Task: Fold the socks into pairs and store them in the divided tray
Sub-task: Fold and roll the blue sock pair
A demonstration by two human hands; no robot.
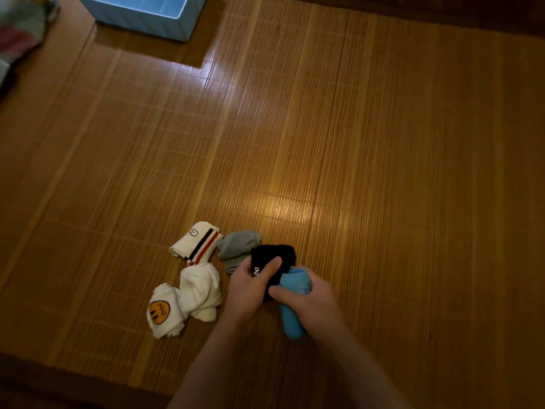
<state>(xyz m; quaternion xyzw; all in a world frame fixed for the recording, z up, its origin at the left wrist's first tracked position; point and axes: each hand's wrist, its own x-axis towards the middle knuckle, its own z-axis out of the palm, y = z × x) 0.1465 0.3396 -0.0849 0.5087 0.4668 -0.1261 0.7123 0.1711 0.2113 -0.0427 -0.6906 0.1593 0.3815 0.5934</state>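
Several folded sock bundles lie together on a bamboo mat (354, 143). My left hand (250, 287) grips a black sock bundle (274, 255) with white lettering, thumb across its top. My right hand (306, 299) holds a blue sock bundle (292, 320) that lies right beside the black one. To the left are a grey bundle (239, 246), a white bundle with black and red stripes (196, 240), and a white bundle with a yellow smiley face (182, 302). The light blue divided tray (165, 20) stands far off at the top left, cut off by the frame edge.
A crumpled multicoloured cloth (20, 33) lies in the top left corner beside the tray. The mat's left edge drops to a plain brown surface (35, 84). The mat stretches wide to the right of the socks.
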